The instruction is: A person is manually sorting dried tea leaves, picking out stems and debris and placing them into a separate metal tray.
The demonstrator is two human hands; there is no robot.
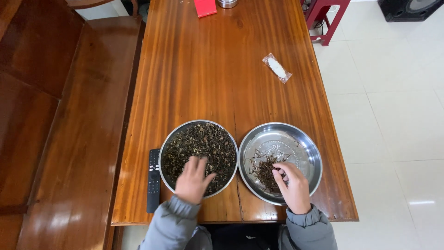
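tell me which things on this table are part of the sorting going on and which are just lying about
In use:
left hand in the left metal plate full of dark dried leaves
right hand over the small pile of stems in the right metal plate

Lying about:
black remote control
clear wrapped packet
red card
metal container

Glossy varnished wood table (pixel 208 69) — 2 shiny metal plates (pixel 303 150), matt dry leaves (pixel 203 143).
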